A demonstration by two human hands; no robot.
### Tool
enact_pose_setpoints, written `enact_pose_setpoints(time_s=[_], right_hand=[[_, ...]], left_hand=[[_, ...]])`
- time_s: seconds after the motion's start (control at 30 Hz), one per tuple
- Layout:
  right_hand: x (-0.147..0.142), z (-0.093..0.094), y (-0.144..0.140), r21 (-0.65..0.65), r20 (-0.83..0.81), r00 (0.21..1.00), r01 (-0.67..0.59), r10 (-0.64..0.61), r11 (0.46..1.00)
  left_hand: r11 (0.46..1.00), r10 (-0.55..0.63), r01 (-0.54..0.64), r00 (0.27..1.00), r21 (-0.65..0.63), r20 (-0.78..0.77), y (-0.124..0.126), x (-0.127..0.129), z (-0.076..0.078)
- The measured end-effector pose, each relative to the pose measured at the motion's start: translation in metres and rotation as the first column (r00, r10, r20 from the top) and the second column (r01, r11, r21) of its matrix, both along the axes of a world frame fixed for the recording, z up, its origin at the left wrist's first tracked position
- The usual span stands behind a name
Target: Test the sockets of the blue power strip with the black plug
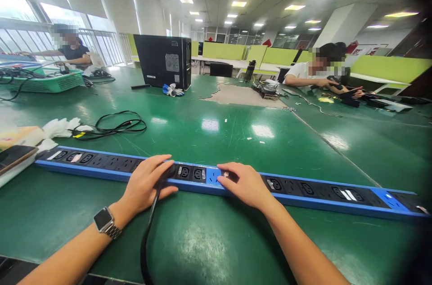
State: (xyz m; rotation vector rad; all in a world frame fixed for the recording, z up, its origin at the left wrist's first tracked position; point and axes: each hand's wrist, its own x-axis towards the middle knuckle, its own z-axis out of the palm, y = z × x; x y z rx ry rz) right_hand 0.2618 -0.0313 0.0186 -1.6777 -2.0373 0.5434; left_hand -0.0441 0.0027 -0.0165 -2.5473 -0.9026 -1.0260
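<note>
A long blue power strip with black socket faces lies across the table in front of me. My left hand is closed around a black plug at the strip's sockets, its thumb near the front edge. From under that hand a thick black power cord hangs down toward the table's near edge. My right hand grips the strip just right of the middle, with thumb and fingers over a blue socket. Whether the plug is fully seated is hidden by my left fingers.
A coiled black cable and a phone lie at left. Farther back are a green basket, a black computer case and blue-white gloves. Two people work at the far sides. Small white scraps dot the green tabletop.
</note>
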Motion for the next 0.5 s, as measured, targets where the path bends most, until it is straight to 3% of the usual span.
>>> enact_pose_setpoints(time_s=[0.1, 0.5], right_hand=[[0.0007, -0.0007, -0.0003, 0.009, -0.007, 1.0, -0.004, 0.004, 1.0], [-0.0012, -0.0036, 0.0008, 0.039, 0.024, 1.0, 0.004, -0.005, 0.999]], left_hand=[[0.999, -0.01, 0.012, 0.999, 0.047, -0.044, -0.0023, -0.0019, 0.0018], [0.995, 0.049, -0.051, 0.998, 0.083, 0.028, -0.0089, 0.0053, 0.0052]])
